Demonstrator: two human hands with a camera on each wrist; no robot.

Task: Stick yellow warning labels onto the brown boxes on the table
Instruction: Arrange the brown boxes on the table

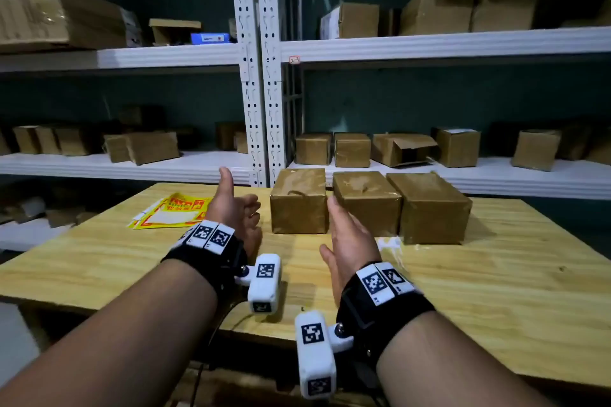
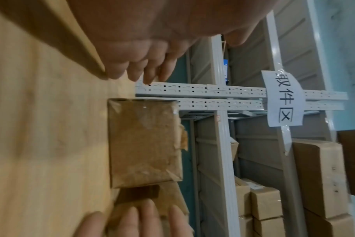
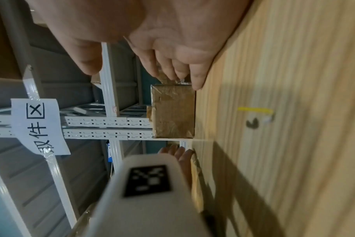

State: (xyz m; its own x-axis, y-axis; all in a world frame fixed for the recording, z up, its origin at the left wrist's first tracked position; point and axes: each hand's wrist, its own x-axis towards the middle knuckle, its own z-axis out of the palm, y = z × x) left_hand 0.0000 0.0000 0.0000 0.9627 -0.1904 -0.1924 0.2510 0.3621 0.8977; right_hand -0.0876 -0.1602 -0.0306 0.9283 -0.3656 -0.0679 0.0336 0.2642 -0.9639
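Note:
Three brown boxes stand in a row at the back of the wooden table point(image 1: 132, 261): a left box point(image 1: 299, 201), a middle box point(image 1: 365, 203) and a right box point(image 1: 429, 208). Yellow warning labels point(image 1: 172, 211) lie in a loose pile at the back left of the table. My left hand point(image 1: 239, 208) hovers just left of the left box, thumb up, fingers relaxed, holding nothing. My right hand point(image 1: 347, 235) hovers in front of the gap between the left and middle boxes, fingers straight and empty. The left wrist view shows the left box point(image 2: 144, 142) ahead of the fingers point(image 2: 140, 70).
White metal shelving point(image 1: 258, 76) with many cardboard boxes stands right behind the table. A scrap of white backing paper point(image 1: 390, 243) lies in front of the middle and right boxes. A small yellow scrap point(image 3: 255, 110) lies on the table in the right wrist view.

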